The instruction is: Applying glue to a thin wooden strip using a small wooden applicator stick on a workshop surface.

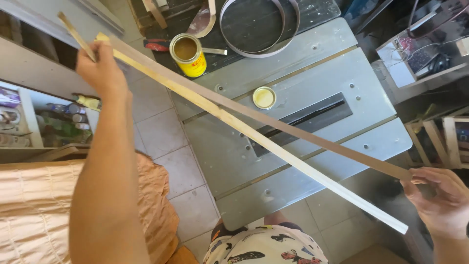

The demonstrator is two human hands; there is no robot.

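Head view is looking down on a grey metal saw surface (312, 161) filling the centre of the frame, with a dark blade slot (312, 117) running across its middle. Two long thin wooden strips are crossing over it diagonally from upper left to lower right. The darker strip (293, 128) is lying uppermost, its far end reaching the right hand (439, 200) at the lower right edge of the frame, where the fingers are pinching that end. The paler strip (273, 146) is running just beneath it and ending free at the lower right, not held there. At the upper left, the left hand (100, 68) is closing around the near ends of both strips, fingers clenched on them together with a short thin stick (75, 35) poking out past the knuckles.

At the upper centre a dark round hoop (259, 27) is resting on a black board. Just left of it an open yellow tin (188, 55) is standing with brown liquid inside. Its round pale lid (264, 97) is lying apart on the grey surface, close beside the strips. Orange cloth (34, 210) is filling the lower left corner.
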